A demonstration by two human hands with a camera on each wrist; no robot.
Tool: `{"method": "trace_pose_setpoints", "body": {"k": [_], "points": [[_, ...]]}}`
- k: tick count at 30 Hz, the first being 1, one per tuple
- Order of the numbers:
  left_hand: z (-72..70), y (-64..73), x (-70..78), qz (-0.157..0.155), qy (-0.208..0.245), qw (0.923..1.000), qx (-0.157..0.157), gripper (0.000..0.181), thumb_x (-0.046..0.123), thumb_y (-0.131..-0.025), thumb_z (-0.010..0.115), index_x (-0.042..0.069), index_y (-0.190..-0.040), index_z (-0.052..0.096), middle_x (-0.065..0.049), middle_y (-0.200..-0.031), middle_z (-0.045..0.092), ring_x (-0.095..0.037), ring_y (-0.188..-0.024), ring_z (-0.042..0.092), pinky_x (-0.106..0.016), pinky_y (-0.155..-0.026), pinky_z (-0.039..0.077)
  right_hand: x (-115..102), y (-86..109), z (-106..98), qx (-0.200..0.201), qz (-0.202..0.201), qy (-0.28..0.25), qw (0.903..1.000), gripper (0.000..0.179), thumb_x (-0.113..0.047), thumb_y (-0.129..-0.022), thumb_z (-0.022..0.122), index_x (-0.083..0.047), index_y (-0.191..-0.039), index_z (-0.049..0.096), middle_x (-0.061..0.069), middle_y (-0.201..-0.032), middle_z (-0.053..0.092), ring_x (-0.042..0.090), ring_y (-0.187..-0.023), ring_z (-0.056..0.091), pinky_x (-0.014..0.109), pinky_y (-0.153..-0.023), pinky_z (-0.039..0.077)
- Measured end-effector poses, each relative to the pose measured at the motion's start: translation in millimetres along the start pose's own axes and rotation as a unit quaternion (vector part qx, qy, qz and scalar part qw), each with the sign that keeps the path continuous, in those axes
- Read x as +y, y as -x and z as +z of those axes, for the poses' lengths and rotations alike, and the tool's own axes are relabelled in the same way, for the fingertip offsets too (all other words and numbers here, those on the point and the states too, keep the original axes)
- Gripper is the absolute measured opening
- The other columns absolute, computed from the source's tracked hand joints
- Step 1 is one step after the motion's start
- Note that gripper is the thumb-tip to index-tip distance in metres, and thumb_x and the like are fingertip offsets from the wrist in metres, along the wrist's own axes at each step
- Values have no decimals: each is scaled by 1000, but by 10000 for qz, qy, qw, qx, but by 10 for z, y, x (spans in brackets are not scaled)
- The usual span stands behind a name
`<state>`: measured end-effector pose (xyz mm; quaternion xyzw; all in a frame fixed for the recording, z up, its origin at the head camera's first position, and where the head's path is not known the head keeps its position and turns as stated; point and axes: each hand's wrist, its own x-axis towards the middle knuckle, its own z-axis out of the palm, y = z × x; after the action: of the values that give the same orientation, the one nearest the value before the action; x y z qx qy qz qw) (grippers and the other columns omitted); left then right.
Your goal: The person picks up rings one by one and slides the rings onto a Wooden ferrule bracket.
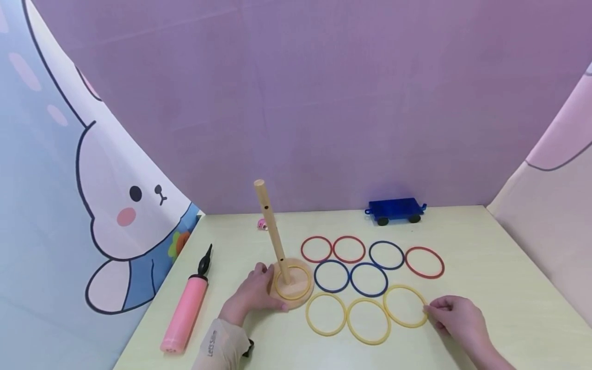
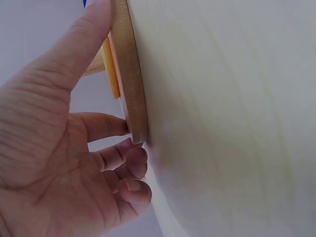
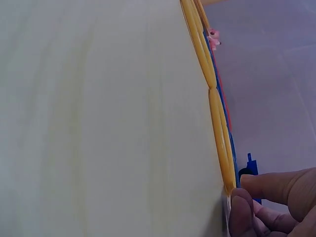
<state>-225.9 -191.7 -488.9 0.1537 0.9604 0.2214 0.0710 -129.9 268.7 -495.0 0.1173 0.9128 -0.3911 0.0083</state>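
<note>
My left hand holds the edge of a round wooden base, thumb at the near side and fingers round the far side. From the base rises a wooden peg, leaning left in the head view. One yellow ring lies on the base around the peg's foot. On the right, my right hand pinches the right edge of another yellow ring between thumb and index finger, low at the tabletop. Two more yellow rings, a middle one and a left one, lie beside it.
Behind the yellow rings lie blue rings and red rings. A blue toy wagon stands at the back, a small pink figure behind the peg. Far left lies a pink hand pump. A purple cloth borders the table's back.
</note>
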Motion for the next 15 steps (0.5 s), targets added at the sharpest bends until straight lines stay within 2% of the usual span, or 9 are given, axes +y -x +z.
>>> {"method": "trace_pose_setpoints", "body": {"k": [15], "points": [[10, -8, -12, 26, 32, 10000, 12, 119, 54, -56, 90, -1, -148, 37, -18, -124, 43, -33, -108, 48, -51, -92, 45, -32, -30, 12, -279, 19, 234, 9993, 24, -24, -85, 73, -10, -67, 66, -1, -55, 56, 16, -52, 53, 28, -56, 39]]}}
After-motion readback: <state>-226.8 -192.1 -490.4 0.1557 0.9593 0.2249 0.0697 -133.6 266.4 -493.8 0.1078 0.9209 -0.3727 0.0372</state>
